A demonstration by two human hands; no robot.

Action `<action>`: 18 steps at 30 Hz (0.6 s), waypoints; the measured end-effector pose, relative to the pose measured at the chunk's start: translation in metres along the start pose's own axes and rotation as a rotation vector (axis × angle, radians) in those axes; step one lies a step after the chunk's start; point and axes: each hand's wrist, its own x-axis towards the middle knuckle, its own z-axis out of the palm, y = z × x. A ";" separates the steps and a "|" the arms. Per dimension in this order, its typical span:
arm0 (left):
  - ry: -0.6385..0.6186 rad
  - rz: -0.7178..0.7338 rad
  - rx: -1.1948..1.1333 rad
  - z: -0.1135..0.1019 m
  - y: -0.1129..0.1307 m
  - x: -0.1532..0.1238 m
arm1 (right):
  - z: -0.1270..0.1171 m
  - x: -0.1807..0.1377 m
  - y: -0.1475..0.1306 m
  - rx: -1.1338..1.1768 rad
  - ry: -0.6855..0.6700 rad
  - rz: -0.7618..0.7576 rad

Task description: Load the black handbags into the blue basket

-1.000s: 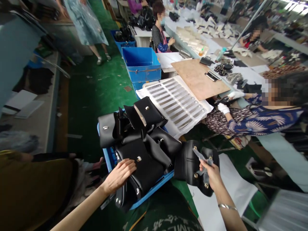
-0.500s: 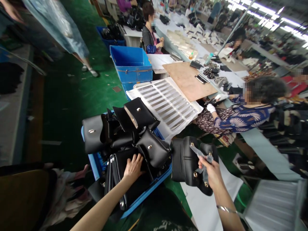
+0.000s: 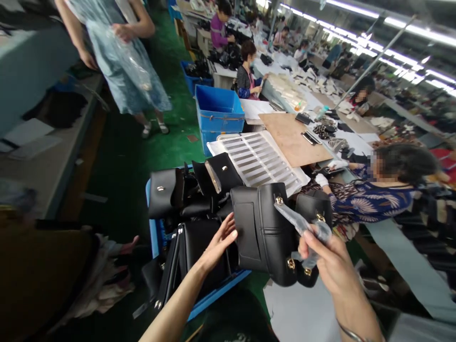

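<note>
My right hand point(image 3: 329, 263) holds up a black leather bag point(image 3: 263, 232) with gold studs, gripping it together with a grey plastic-wrapped strap point(image 3: 302, 228). My left hand point(image 3: 219, 244) reaches to the bag's left side, fingers spread and touching its edge. Below and to the left, a blue crate point(image 3: 151, 228) is piled with several more black bags point(image 3: 199, 194) with gold clasps.
A white slotted tray point(image 3: 258, 159) and a plywood board point(image 3: 292, 137) lie on the long table beyond. A seated person in a patterned blue top point(image 3: 359, 199) works at right. Another blue bin point(image 3: 217, 109) stands on the green floor. A person in a light dress point(image 3: 121, 61) stands at the back left.
My right hand lifted the black bag up and to the left. My left hand left the bags in the crate and rose to the held bag's side.
</note>
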 end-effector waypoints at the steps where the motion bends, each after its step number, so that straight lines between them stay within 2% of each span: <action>1: -0.010 -0.055 -0.229 0.006 0.006 -0.005 | 0.008 0.000 -0.002 0.023 -0.050 0.023; 4: 0.100 -0.257 -0.550 0.005 0.013 -0.018 | 0.028 0.007 -0.004 0.054 -0.152 0.116; 7: 0.274 -0.327 -0.582 -0.023 0.008 -0.035 | 0.038 0.020 -0.008 -0.059 -0.112 0.114; 9: 0.418 -0.327 -0.405 -0.047 -0.004 -0.046 | 0.042 0.028 -0.014 -0.122 -0.092 0.058; 12: 0.723 -0.284 0.113 -0.068 -0.028 -0.058 | 0.055 0.033 -0.029 -0.075 -0.155 0.056; 13: 0.795 -0.256 0.261 -0.068 -0.036 -0.061 | 0.063 0.032 -0.033 -0.047 -0.204 0.080; 15: 0.854 -0.195 0.418 -0.063 -0.048 -0.066 | 0.087 0.030 -0.031 -0.012 -0.345 0.132; 18: 0.899 -0.178 0.456 -0.052 -0.052 -0.075 | 0.136 0.033 0.008 -0.034 -0.561 0.164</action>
